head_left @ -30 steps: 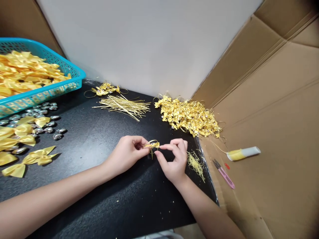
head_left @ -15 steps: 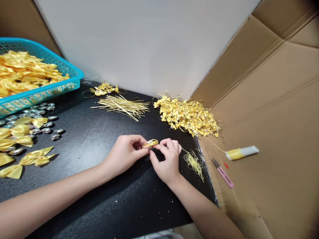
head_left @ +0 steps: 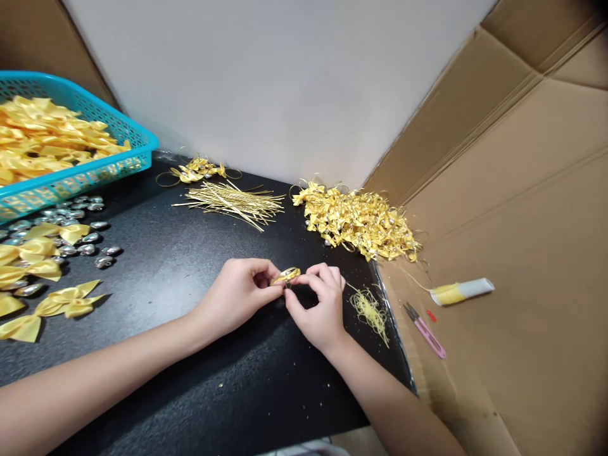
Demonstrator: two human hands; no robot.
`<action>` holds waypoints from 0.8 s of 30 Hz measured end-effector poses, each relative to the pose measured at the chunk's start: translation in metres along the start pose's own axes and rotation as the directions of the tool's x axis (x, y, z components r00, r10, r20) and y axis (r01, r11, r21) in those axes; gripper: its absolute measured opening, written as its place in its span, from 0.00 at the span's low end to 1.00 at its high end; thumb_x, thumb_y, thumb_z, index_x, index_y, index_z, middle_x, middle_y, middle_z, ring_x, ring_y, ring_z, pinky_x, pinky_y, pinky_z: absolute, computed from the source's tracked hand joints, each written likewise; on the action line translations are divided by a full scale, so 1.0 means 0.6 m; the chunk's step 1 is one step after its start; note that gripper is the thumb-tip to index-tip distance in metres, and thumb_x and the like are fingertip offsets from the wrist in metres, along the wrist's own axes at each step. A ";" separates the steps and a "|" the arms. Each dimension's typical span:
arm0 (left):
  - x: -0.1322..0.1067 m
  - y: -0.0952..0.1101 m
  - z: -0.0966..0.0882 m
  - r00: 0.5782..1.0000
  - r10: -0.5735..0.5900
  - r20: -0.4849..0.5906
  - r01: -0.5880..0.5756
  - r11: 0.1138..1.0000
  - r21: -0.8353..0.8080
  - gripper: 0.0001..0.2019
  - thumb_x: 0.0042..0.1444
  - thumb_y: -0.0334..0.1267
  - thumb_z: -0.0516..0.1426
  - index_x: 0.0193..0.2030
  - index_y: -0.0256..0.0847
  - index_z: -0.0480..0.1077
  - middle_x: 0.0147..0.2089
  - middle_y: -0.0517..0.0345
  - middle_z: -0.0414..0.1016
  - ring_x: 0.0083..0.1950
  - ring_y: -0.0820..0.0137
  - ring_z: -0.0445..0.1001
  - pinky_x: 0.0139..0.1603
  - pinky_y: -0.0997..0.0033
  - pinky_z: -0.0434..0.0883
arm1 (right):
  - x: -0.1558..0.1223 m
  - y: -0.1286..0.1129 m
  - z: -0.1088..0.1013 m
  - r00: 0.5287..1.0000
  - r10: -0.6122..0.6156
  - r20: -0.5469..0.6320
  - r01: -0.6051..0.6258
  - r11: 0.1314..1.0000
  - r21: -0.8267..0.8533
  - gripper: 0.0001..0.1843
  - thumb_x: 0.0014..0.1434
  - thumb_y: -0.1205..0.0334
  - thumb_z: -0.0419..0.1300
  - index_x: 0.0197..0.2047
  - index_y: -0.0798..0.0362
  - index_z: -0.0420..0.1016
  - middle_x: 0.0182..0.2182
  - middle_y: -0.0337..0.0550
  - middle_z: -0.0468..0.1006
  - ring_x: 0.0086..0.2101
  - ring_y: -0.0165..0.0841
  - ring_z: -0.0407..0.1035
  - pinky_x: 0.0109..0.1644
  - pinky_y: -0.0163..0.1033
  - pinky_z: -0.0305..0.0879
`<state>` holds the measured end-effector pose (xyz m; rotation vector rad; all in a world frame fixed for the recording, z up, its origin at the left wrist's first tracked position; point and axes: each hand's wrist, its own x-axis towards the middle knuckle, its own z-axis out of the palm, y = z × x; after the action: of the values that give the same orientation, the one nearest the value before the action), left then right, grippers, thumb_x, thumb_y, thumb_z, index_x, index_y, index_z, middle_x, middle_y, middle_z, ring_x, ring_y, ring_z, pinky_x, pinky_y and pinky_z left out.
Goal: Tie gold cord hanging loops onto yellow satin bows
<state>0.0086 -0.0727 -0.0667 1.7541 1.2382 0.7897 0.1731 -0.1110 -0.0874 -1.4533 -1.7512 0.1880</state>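
Observation:
Over the middle of the black table, my left hand pinches a yellow ribbon bow between thumb and fingers. My right hand meets it from the right, thumb and forefinger closed at the bow's near edge. A small shiny piece and a thin loop show at the bow, too small to make out fully. What the right fingertips pinch is partly hidden; a thin yellow thread runs from behind that hand toward a tangle of yellow thread on the table.
A blue basket of yellow bows stands at left, beside silver beads and loose bows. Gold ties and a heap of finished-looking bows lie behind. Thread snips and a thread-wound tube are at right.
Almost nothing differs. My right fingers have shifted slightly at the bow, and both hands stay in the same place.

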 end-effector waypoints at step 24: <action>0.000 0.002 0.001 0.999 0.039 0.000 -0.039 0.998 0.058 0.10 0.49 0.41 0.58 0.21 0.39 0.73 0.19 0.63 0.70 0.23 0.73 0.64 0.24 0.77 0.59 | 0.000 -0.003 0.003 0.983 0.134 0.125 -0.139 0.990 0.029 0.05 0.54 0.68 0.62 0.27 0.51 0.74 0.32 0.37 0.75 0.38 0.34 0.65 0.48 0.44 0.55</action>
<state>0.0097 -0.0734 -0.0660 1.8299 1.2421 0.7848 0.1704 -0.1109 -0.0874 -1.5636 -1.7362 0.3882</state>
